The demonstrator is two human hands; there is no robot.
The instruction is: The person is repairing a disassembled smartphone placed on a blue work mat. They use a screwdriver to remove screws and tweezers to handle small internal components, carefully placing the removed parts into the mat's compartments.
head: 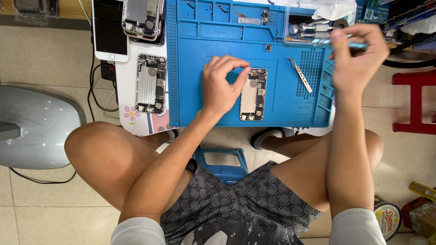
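Knees and patterned shorts (236, 199) fill the near view below the blue mat (213, 86). My left hand (220, 86) pinches thumb to forefinger at the top left corner of the opened phone (253, 94), which lies near the mat's front edge, middle. My right hand (356, 52) pinches a slim tool (359, 45) over the mat's right edge. Tweezers (299, 75) lie between them. I judge the phone light, stiff, fragile inside; best held by its metal side edges.

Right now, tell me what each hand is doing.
Left hand: fingers pinched at the top corner of the opened phone, nothing lifted.
Right hand: shut on a thin blue-handled tool.
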